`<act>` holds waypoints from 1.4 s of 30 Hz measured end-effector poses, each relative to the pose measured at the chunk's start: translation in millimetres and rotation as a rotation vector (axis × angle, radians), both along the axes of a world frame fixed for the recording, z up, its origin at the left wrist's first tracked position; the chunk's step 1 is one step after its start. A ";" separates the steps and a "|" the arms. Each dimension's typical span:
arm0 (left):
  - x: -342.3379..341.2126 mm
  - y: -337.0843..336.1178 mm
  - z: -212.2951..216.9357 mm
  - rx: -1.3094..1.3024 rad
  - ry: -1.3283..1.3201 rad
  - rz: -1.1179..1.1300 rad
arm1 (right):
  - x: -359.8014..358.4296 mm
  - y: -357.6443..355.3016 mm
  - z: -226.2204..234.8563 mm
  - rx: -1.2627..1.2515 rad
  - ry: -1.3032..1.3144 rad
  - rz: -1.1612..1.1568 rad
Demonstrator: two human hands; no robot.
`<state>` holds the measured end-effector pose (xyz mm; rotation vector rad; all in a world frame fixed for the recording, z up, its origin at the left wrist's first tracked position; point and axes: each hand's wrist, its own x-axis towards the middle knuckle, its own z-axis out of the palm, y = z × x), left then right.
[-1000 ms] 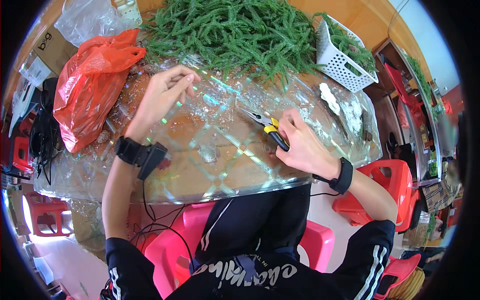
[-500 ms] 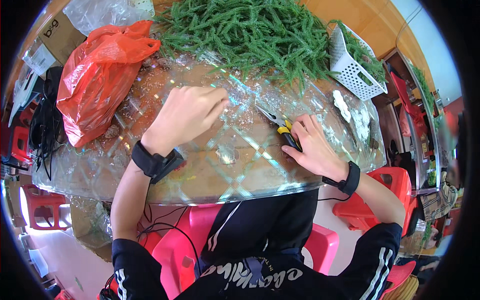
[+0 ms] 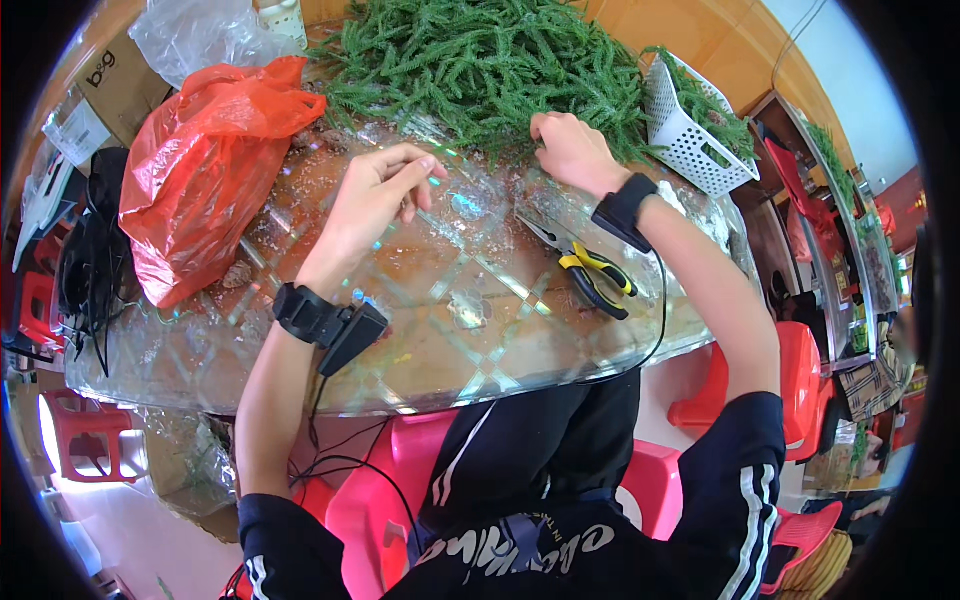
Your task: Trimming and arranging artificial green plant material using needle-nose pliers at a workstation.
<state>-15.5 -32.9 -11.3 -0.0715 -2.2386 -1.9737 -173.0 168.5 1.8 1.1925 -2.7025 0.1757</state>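
Clock taken from middle of bench [image 3: 425, 352]; left hand [image 3: 378, 195] is hovering between 10 and 11, fingers loosely curling, thumb tip sitting by the index finger; cannot tell if it is pinching anything small; right hand [image 3: 578, 155] is reaching to between 1 and 2, fingers curling at the near edge of the green sprig pile [image 3: 480, 75]; cannot tell if it is gripping a sprig; pile is spreading across 12.

Yellow-and-black pliers [image 3: 574, 258] are lying at 3, out of both hands, nose pointing toward 10, handles spreading toward 4; white basket [image 3: 690, 140] is standing at 2, holding more greenery; red plastic bag [image 3: 205, 185] is slumping at 10, cardboard box [image 3: 130, 90] sitting beyond it; black straps [image 3: 318, 318] are circling both wrists; red stool [image 3: 795, 375] is standing off the bench at 4.
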 end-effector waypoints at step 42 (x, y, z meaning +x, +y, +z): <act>1.2 4.6 -3.7 0.111 -0.141 -0.043 | 13.2 29.7 -7.9 -0.136 -0.105 -0.105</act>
